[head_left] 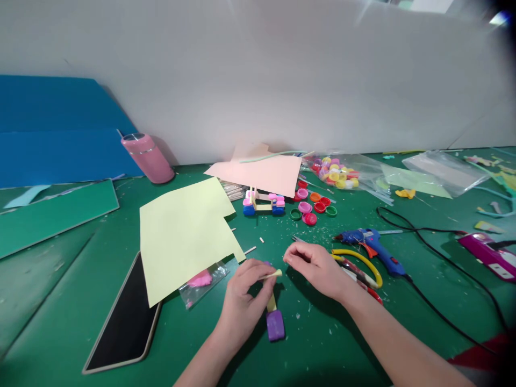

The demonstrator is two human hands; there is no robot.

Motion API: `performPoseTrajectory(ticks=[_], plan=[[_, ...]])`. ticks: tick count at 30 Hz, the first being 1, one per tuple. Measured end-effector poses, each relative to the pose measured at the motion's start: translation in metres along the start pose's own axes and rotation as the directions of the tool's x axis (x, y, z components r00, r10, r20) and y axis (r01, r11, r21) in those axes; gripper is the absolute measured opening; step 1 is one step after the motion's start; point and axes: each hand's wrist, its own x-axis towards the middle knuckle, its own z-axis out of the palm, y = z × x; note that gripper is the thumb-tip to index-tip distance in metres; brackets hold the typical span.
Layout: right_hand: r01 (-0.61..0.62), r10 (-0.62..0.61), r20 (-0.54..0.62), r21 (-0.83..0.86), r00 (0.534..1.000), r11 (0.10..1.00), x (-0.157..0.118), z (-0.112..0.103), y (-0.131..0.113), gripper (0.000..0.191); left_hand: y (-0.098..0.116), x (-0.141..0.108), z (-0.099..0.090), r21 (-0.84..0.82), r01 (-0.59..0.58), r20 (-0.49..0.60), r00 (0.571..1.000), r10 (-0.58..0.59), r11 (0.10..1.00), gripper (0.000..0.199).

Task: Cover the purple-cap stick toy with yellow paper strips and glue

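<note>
My left hand pinches a thin stick with a pale yellow tip between thumb and index finger. Under and beside it lies a purple block joined to a flat yellowish strip. To the right, my right hand is closed with fingertips together, a short way from the yellow tip; anything between them is too small to tell. Behind both hands stands a small wheeled model with blue and pink parts. Colored bottle caps lie to its right.
Pale yellow paper overlaps a black tablet at left. A pink bottle leans farther back. Right of my right hand are a blue glue gun with its cable and yellow-handled pliers. Bagged caps sit behind.
</note>
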Motion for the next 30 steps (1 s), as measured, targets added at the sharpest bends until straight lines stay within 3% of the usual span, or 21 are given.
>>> performPoseTrajectory(ticks=[5, 12, 30], plan=[[0.072, -0.072, 0.004, 0.065, 0.997, 0.995, -0.009, -0.001, -0.002, 0.012, 0.001, 0.001, 0.001, -0.029, 0.035, 0.001, 0.999, -0.035, 0.999, 0.011], [0.23, -0.232, -0.006, -0.107, 0.973, 0.967, -0.014, 0.009, -0.005, 0.021, 0.003, 0.001, 0.001, -0.033, 0.058, 0.0, 0.998, -0.058, 0.998, 0.01], [0.239, -0.243, -0.009, -0.147, 0.97, 0.96, -0.013, 0.012, -0.001, 0.013, 0.004, 0.001, -0.001, -0.017, 0.063, 0.005, 0.998, -0.063, 0.998, 0.011]])
